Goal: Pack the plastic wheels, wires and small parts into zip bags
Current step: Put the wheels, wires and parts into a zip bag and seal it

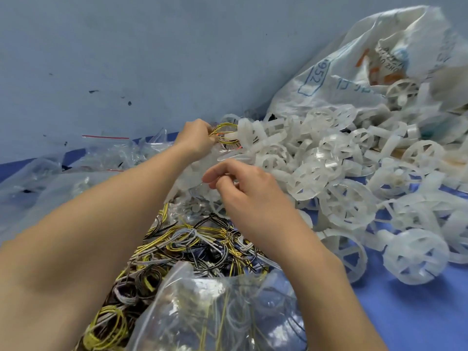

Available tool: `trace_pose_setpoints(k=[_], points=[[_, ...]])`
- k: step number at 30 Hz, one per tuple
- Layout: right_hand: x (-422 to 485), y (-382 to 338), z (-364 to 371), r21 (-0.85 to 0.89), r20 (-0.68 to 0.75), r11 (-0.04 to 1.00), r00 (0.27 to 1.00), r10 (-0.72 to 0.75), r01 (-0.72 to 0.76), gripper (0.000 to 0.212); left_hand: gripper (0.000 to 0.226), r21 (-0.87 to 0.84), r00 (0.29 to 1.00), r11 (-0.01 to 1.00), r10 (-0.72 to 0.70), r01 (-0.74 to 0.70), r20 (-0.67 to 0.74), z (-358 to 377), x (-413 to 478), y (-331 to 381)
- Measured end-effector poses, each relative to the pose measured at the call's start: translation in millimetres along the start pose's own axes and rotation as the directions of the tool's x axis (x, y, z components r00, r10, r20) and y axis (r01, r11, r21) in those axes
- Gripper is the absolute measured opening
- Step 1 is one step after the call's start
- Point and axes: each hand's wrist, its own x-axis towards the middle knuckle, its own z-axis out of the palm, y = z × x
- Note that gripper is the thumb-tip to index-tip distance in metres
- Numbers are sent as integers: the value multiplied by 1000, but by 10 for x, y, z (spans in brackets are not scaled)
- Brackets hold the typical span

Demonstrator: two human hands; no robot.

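Observation:
My left hand (pixel 196 139) grips a yellow coiled wire bundle (pixel 226 134) together with a white plastic wheel (pixel 249 134) at the far edge of the wheel pile. Nearer to me, my right hand (pixel 240 188) hovers with fingers curled in a pinch over clear plastic; whether it holds anything I cannot tell. A heap of translucent white plastic wheels (pixel 354 188) spreads to the right. Coiled yellow, black and grey wires (pixel 192 247) lie in a pile below my hands. A packed zip bag (pixel 217 312) with wires and parts lies at the bottom centre.
Empty clear zip bags (pixel 101 153) with red seal lines lie at the left on the blue table (pixel 405 312). A large white printed sack (pixel 354 69) at the back right spills wheels. A grey-blue wall (pixel 152 59) stands behind.

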Motion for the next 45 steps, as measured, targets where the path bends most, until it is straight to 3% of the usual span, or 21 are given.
trace_pose_setpoints(k=[5, 10, 12, 15, 18, 20, 23, 27, 32, 38, 45], points=[[-86, -63, 50, -33, -4, 999, 1000, -3, 3, 28, 38, 14, 996, 997, 73, -72, -44, -444, -516, -198], [-178, -47, 90, -124, 26, 992, 1000, 8, -5, 29, 14, 10, 971, 983, 180, -181, -159, -730, -1449, -455], [-202, -38, 113, -192, 37, 981, 999, 16, -9, 28, 16, 3, 969, 981, 192, -194, -155, -742, -1925, -553], [-233, -36, 164, -263, 51, 965, 998, 27, -12, 27, 26, -59, 989, 989, 130, -134, -71, -699, -2506, -651], [-292, -62, 259, -277, 112, 961, 993, 36, -4, 27, 56, -138, 985, 986, 107, -89, 133, -644, -2850, -685], [-346, -90, 360, -305, 149, 952, 988, 29, 18, 28, 62, -220, 986, 975, 72, -38, 150, -665, -2974, -693], [-414, -99, 520, -366, 223, 929, 974, 29, 56, 29, 53, -287, 999, 958, -28, 22, -19, -726, -3030, -718], [-416, -119, 658, -430, 335, 894, 942, 31, 123, 30, 27, -195, 966, 966, -200, 168, -161, -760, -2967, -872], [-428, -147, 772, -458, 404, 869, 915, 17, 186, 26, 29, -59, 940, 938, -340, 340, 22, -700, -2921, -981], [-486, -150, 848, -491, 395, 852, 918, 29, 184, 28, 36, -12, 910, 910, -415, 415, 17, -623, -2891, -951], [-462, -162, 983, -484, 294, 865, 956, 18, 133, 35, 20, -188, 893, 874, -446, 448, 53, -654, -2914, -915]])
